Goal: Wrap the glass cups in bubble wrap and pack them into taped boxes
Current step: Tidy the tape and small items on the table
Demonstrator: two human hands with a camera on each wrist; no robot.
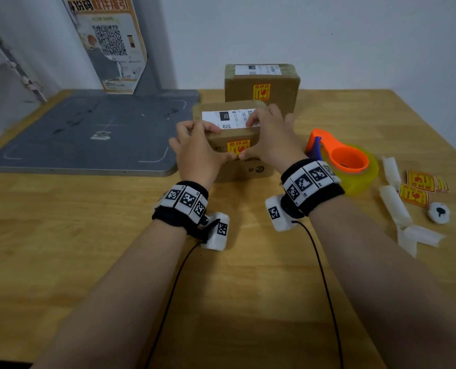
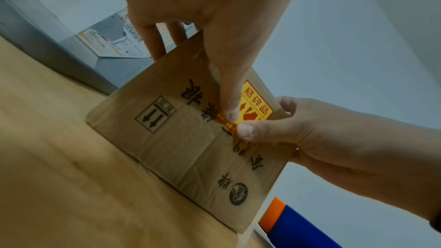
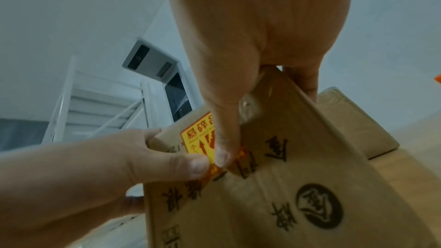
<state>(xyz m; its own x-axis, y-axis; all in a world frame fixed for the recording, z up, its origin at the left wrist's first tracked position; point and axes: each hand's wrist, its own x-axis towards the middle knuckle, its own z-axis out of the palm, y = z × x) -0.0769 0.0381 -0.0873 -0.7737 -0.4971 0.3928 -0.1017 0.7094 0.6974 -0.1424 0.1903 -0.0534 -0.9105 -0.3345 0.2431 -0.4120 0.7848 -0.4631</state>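
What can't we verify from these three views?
- Contents of the near box: closed cardboard in every view; no cups or bubble wrap visible.
- Shipping label text: head view, too small, and the right hand and left hand partly cover it.
- Fragile sticker: both thumbs overlap it in each wrist view.
- Rear box: its lower part hidden behind the near box.
- Tape dispenser: partly behind the right wristband.

second box (image 1: 261,82) behind near box (image 1: 237,145); tape dispenser (image 1: 341,161) right

Two boxes (image 1: 237,145) (image 1: 261,83), one tape dispenser (image 1: 341,161)
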